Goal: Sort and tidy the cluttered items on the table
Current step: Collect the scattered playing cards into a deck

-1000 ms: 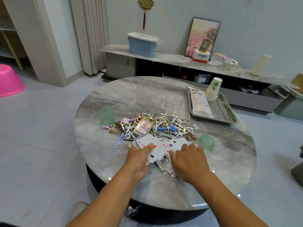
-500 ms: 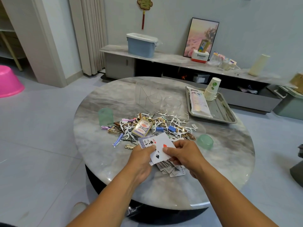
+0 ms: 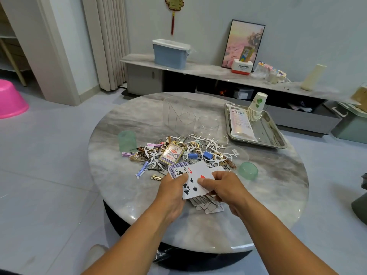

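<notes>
A fan of playing cards (image 3: 193,176) is lifted just above the round marble table (image 3: 139,195). My left hand (image 3: 174,192) grips the fan from the left, thumb on top. My right hand (image 3: 222,187) pinches the front card from the right. More cards (image 3: 208,205) lie loose on the table under my hands. Behind them sits a card box (image 3: 170,154) in a heap of white floss picks, hair clips and pins (image 3: 198,149).
Two green caps (image 3: 127,140) (image 3: 248,170), a clear lid (image 3: 236,153), a clear box (image 3: 178,114) and a clear jar (image 3: 208,125) stand around the heap. A steel tray (image 3: 276,139) at back right holds paper cups and a packet.
Both hands lay flat on the spread cards a second ago. They have gathered several cards, lifted them off the table and now hold them as a fan.
</notes>
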